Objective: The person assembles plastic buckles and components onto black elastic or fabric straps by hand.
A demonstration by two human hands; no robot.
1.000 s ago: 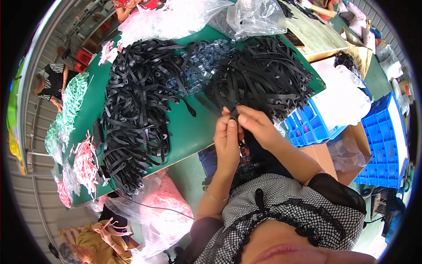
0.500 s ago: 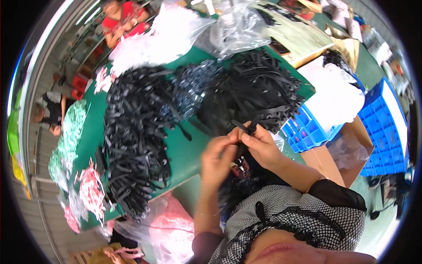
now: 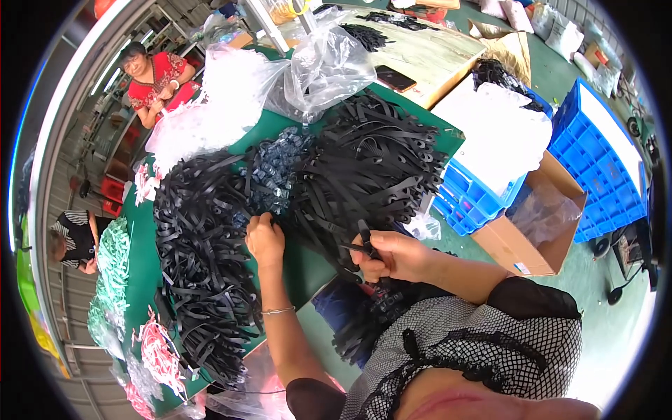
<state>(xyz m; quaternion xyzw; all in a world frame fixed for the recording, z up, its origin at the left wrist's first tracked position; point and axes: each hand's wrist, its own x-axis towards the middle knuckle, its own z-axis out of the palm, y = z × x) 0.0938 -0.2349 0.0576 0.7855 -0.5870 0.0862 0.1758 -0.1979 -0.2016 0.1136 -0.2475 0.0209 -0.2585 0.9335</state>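
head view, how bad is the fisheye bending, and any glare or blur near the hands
Head view: strong fisheye, the green table edge and blue crates curve toward a black rim; daylight glares on the clear bags and white sheet; left hand and right hand on a black strap look sharp, no motion blur.

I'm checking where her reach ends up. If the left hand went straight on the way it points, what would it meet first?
Most likely the heap of small clear-grey clips: the left hand points up the table, fingers already at the heap's near edge. Depth is unclear.
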